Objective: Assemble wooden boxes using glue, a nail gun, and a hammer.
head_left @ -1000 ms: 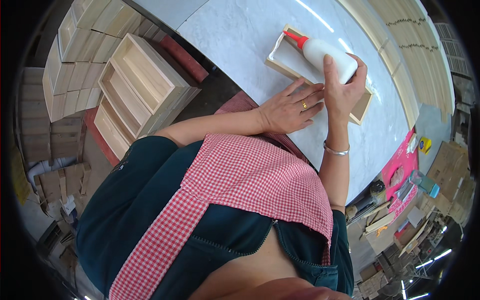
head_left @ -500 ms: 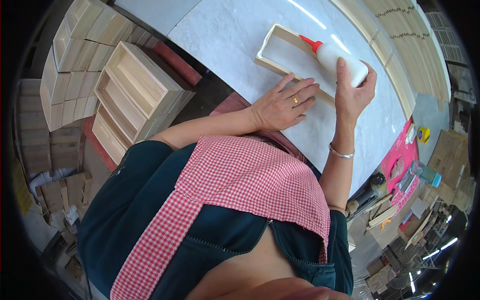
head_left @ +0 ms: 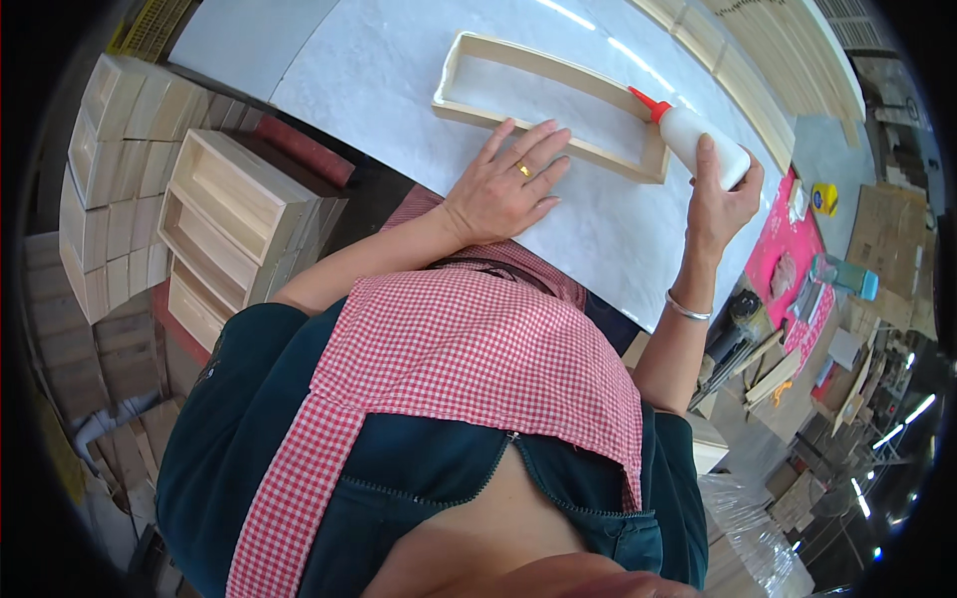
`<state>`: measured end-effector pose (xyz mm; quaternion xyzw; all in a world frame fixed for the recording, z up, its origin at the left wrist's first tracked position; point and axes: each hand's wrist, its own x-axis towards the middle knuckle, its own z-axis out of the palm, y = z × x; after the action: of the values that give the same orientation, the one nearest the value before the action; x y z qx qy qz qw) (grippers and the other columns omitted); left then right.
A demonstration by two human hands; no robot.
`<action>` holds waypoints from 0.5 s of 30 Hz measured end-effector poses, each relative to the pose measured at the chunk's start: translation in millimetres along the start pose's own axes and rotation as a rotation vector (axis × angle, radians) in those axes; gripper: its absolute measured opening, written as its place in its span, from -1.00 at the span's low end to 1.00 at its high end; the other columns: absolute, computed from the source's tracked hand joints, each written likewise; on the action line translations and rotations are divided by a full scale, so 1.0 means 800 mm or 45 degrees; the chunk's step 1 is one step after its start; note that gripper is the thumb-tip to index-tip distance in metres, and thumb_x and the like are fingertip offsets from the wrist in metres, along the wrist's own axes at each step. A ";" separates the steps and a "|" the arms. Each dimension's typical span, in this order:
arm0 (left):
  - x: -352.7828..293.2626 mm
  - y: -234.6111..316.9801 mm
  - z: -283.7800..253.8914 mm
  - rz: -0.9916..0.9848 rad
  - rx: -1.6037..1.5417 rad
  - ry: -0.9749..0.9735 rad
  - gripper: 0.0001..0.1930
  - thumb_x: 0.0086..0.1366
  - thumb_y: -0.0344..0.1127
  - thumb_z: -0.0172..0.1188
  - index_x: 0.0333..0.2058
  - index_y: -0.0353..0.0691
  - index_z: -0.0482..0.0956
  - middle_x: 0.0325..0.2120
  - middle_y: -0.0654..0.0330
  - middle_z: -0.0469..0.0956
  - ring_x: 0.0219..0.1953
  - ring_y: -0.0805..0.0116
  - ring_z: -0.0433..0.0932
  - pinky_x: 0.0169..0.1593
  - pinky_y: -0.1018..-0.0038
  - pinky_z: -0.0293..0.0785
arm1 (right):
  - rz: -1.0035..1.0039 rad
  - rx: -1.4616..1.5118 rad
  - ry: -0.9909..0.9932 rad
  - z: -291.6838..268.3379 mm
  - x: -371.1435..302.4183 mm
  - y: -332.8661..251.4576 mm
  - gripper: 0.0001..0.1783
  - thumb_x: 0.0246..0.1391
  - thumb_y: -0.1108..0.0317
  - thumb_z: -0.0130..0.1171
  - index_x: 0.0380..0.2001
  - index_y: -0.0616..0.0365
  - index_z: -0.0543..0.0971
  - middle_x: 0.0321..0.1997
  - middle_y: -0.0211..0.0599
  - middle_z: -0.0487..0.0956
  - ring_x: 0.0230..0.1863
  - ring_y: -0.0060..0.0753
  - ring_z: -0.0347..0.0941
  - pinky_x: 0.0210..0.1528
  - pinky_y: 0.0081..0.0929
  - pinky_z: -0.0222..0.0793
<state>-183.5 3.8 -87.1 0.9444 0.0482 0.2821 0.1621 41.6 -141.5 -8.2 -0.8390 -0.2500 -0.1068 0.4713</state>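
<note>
A narrow rectangular wooden frame [head_left: 588, 152] lies on the white marbled table [head_left: 359, 110], with the tabletop showing through its middle. White glue shows at its left end. My left hand [head_left: 510, 184], a ring on one finger, has its fingers spread, the tips by the frame's near side. In my right hand [head_left: 725, 199] is a white glue bottle [head_left: 698, 145] with a red nozzle [head_left: 648, 103]. The bottle is tilted, its nozzle pointing left at the frame's right end. Whether the tip touches the wood I cannot tell.
Stacked wooden boxes [head_left: 234, 204] stand left of the table, with more stacks [head_left: 120, 149] behind them. Long wooden strips [head_left: 788, 60] lie along the table's far right. Beyond the right edge are a pink cloth [head_left: 773, 224], a clear bottle [head_left: 842, 274] and cardboard [head_left: 887, 234].
The glue bottle has moved from above the frame's near side to its right end. My left hand has slid along the near side. The whole view has shifted, too.
</note>
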 end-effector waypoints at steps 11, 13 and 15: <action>0.001 0.002 0.002 -0.009 0.046 -0.005 -0.57 0.20 -0.17 0.29 0.01 -0.23 0.55 0.34 0.06 0.29 0.44 0.16 0.15 0.47 0.03 -0.09 | 0.163 -0.051 0.104 -0.046 0.004 0.018 -0.41 0.00 0.09 0.47 -0.08 0.32 0.49 -0.22 -0.07 0.58 -0.26 -0.26 0.54 -0.18 -0.37 0.53; 0.001 0.003 0.001 -0.007 0.052 -0.007 -0.57 0.20 -0.17 0.29 0.00 -0.22 0.56 0.34 0.07 0.29 0.43 0.16 0.15 0.47 0.03 -0.09 | 0.161 -0.060 0.114 -0.051 0.004 0.022 -0.40 0.00 0.09 0.47 -0.08 0.32 0.49 -0.22 -0.07 0.58 -0.26 -0.26 0.54 -0.19 -0.37 0.53; 0.002 0.004 0.000 -0.017 0.044 -0.005 -0.56 0.18 -0.19 0.30 0.02 -0.21 0.54 0.34 0.08 0.29 0.43 0.15 0.16 0.47 0.03 -0.09 | 0.160 -0.073 0.100 -0.054 0.004 0.025 -0.40 0.00 0.09 0.48 -0.08 0.33 0.50 -0.22 -0.06 0.58 -0.26 -0.26 0.53 -0.19 -0.37 0.53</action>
<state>-182.1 1.1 -85.5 0.9472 0.0591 0.2782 0.1478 57.0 -185.7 1.3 -0.8614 -0.1748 -0.1167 0.4624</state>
